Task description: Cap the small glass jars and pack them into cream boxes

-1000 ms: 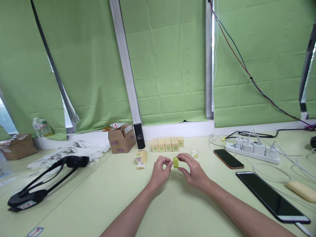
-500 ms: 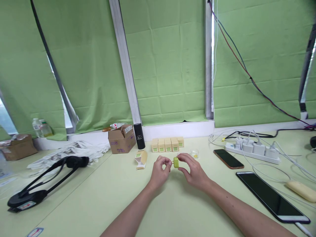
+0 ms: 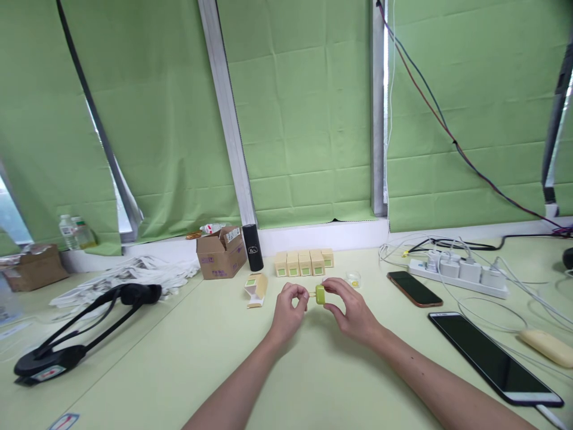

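Before me, above the table, my right hand (image 3: 356, 313) grips a small green block (image 3: 320, 294) with rounded corners between thumb and fingers. A thin pale piece (image 3: 312, 294) runs from the block's left side to my left hand (image 3: 289, 310), whose thumb and forefinger are pinched at its end. What exactly the thin piece is, I cannot make out. Just beyond the hands lies a small clear round container (image 3: 353, 279) with something yellow in it. An opened small carton (image 3: 256, 291) rests beyond my left hand, and several closed small cartons (image 3: 305, 264) stand in a row behind.
A black cylinder (image 3: 253, 248) and a brown cardboard box (image 3: 221, 254) stand at the back. To the left are a black headset-like strap (image 3: 85, 328) and white cables (image 3: 129, 275). Two phones (image 3: 414, 288) and a loaded power strip (image 3: 461, 276) with trailing cords occupy the right side.
My left hand has shifted slightly left, and a little more of the thin pale piece shows between its fingertips and the green block. My right hand keeps nearly the same place.
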Demonstrator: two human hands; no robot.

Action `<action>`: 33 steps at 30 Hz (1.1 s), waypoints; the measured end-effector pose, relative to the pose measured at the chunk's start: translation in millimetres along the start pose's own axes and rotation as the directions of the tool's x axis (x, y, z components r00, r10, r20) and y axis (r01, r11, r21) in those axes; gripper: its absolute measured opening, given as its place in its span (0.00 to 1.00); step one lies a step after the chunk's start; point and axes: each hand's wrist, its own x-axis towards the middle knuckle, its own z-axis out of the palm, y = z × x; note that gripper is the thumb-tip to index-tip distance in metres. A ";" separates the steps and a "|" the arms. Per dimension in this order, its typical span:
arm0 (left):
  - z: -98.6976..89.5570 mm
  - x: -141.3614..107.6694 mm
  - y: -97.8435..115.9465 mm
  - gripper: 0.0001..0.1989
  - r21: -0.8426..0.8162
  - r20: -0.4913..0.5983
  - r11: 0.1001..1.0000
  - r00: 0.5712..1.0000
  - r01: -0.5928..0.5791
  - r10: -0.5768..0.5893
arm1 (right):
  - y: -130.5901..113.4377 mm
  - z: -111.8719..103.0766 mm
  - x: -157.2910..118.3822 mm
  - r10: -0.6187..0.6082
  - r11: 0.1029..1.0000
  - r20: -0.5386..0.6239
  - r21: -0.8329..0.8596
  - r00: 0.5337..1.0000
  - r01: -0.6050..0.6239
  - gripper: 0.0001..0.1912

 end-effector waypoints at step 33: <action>1.0 -5.6 -1.3 0.19 0.162 0.081 0.916 0.930 -0.368 0.359 | -4.1 -7.0 4.7 -0.205 0.958 0.030 -0.200 0.978 0.206 0.19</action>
